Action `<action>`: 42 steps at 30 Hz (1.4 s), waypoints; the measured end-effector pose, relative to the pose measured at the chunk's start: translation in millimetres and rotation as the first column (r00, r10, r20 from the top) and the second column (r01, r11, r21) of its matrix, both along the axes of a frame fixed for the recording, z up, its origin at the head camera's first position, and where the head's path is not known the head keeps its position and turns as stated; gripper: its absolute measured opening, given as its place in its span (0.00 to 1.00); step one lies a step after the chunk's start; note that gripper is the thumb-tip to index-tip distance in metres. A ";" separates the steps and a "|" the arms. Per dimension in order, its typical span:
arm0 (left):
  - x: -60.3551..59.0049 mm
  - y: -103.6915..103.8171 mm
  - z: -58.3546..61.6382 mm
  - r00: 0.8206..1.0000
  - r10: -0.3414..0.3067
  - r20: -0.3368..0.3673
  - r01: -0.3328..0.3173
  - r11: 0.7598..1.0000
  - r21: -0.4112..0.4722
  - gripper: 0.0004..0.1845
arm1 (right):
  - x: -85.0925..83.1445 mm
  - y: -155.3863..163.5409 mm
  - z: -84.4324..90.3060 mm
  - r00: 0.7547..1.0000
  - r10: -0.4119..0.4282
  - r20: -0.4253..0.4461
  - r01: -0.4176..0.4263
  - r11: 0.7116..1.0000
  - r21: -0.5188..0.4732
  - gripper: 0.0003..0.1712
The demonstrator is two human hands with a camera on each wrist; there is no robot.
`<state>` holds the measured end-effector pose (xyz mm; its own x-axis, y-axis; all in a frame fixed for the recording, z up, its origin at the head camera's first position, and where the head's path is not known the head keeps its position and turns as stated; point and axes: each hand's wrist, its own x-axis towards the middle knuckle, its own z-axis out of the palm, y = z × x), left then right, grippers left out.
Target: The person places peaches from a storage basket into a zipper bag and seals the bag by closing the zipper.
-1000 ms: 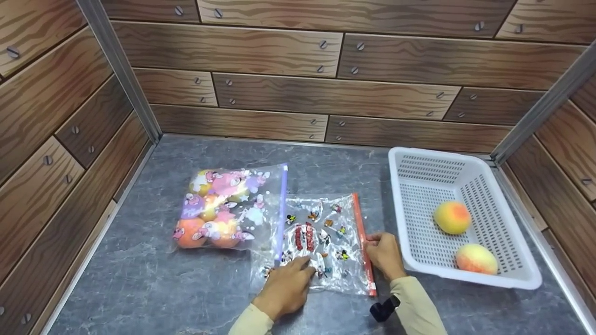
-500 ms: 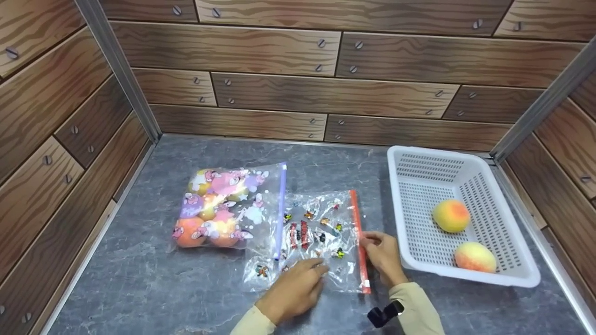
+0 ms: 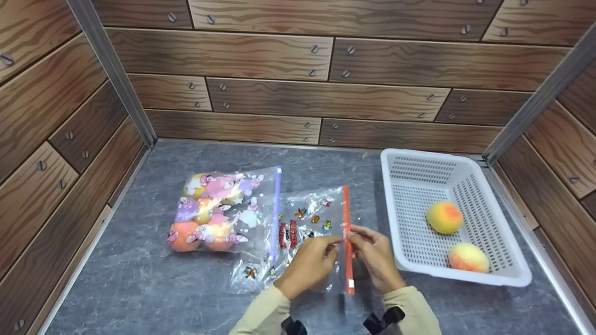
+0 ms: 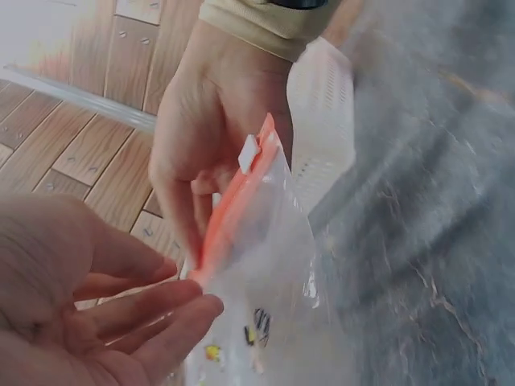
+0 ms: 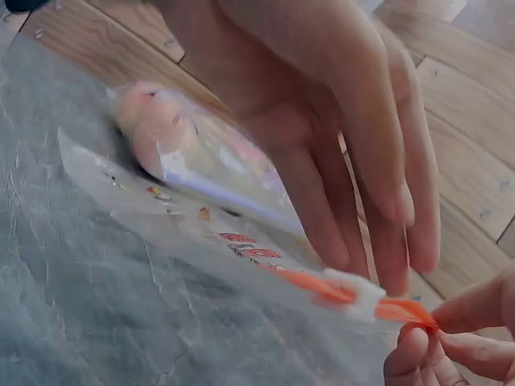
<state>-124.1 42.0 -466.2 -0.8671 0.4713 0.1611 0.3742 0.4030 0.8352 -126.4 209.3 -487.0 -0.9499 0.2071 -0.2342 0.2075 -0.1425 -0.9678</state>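
Note:
A clear zip bag [image 3: 305, 223] with small cartoon prints lies on the grey counter. Its orange zip strip [image 3: 346, 214] is raised at the near end. My right hand [image 3: 375, 253] pinches that strip between thumb and fingertips [image 5: 430, 342], close to the white slider [image 4: 249, 153]. My left hand [image 3: 307, 267] is just left of the strip with its fingers [image 4: 153, 314] straight and loose, their tips at the bag's edge, gripping nothing. The left wrist view shows my right hand [image 4: 205, 137] behind the strip [image 4: 229, 221].
A second bag [image 3: 214, 211] with a purple zip, full of peaches, lies to the left and overlaps the clear one. A white perforated basket [image 3: 419, 160] on the right holds two peaches [image 3: 444, 217] [image 3: 468, 257]. Wood-pattern walls close in three sides.
My left hand has left the bag's flat surface and moved right to the orange strip. My right hand has raised the strip's near end off the counter, and the bag has slid slightly left.

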 end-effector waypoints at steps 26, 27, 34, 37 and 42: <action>-18.7 -2.8 3.0 0.952 0.245 0.184 -0.280 0.940 0.196 0.10 | 4.5 -3.5 26.8 0.973 0.230 -0.025 -0.231 0.972 -0.054 0.20; -18.3 -3.5 3.1 0.951 0.236 0.200 -0.275 0.941 0.198 0.10 | 4.7 -3.6 27.1 0.970 0.240 -0.027 -0.241 0.969 -0.050 0.20; -16.3 -8.5 4.3 0.935 0.139 0.327 -0.237 0.930 0.282 0.04 | 4.4 -6.3 27.1 0.967 0.253 -0.031 -0.254 0.967 -0.037 0.20; -16.1 -9.1 3.5 0.929 0.117 0.351 -0.226 0.930 0.291 0.05 | 4.1 -7.2 26.0 0.970 0.242 -0.032 -0.243 0.969 -0.036 0.19; -16.8 -10.4 2.3 0.940 0.110 0.323 -0.197 0.948 0.249 0.05 | 2.6 -7.9 23.6 0.971 0.234 -0.042 -0.235 0.972 -0.019 0.18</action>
